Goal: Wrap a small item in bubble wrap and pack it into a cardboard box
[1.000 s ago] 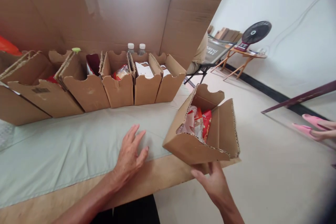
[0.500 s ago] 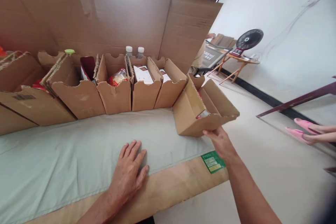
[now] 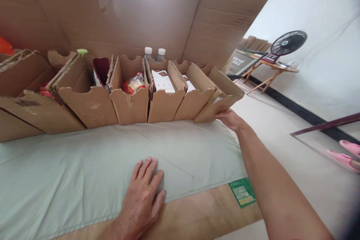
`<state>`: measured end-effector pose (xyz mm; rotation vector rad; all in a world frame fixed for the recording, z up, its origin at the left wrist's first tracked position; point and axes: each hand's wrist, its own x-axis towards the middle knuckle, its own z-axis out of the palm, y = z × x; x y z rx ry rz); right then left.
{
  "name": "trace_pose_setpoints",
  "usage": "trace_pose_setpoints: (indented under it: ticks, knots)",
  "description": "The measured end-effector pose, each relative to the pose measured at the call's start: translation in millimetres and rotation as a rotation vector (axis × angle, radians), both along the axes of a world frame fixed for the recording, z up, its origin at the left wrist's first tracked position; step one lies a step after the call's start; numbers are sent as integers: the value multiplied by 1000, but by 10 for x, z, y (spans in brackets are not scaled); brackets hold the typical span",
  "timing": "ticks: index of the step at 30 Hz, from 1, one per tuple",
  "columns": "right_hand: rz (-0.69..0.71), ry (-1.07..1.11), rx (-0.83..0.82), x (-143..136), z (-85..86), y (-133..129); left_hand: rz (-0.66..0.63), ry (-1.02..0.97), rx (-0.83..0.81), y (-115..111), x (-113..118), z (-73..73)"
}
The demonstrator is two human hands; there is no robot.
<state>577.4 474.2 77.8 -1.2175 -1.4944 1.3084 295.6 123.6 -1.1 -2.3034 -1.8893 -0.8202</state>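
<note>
From the head camera, the right hand (image 3: 231,119) reaches out to the far right end of a row of open cardboard boxes and presses against the front wall of the end cardboard box (image 3: 218,101). Its fingers (image 3: 225,114) curl along the lower front edge of that box, touching it; whether they close around the edge or only push on it cannot be told. The end box leans to the right and sits tight against its neighbour in the row (image 3: 194,97), near the right edge of the tabletop (image 3: 197,213).

The left hand (image 3: 143,198) lies flat, palm down, fingers (image 3: 147,170) spread and holding nothing, on the pale green cloth (image 3: 84,165) close to the near edge of the tabletop, well apart from the boxes.

The row runs along the far side of the cloth. One middle box holds a clear bag of snacks (image 3: 134,83), and the box to its right holds a white carton (image 3: 163,81). Behind these, two clear bottles with white caps (image 3: 154,53) stand in front of a tall cardboard screen (image 3: 135,11). A green label (image 3: 242,192) is stuck on the bare wood at the near right corner of the tabletop. Beyond the right edge, a black fan (image 3: 287,42) stands on a small wooden side table (image 3: 277,70) by the white wall.
</note>
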Motion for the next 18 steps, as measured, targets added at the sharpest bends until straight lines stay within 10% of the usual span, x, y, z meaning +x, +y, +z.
trace_pose_setpoints:
  ticks: [11, 18]
  knots:
    - [56, -45, -40, 53, 29, 42, 11, -14, -9, 122, 258, 7]
    - [-177, -115, 96, -18, -167, -115, 27, -26, -38, 186, 302, 29]
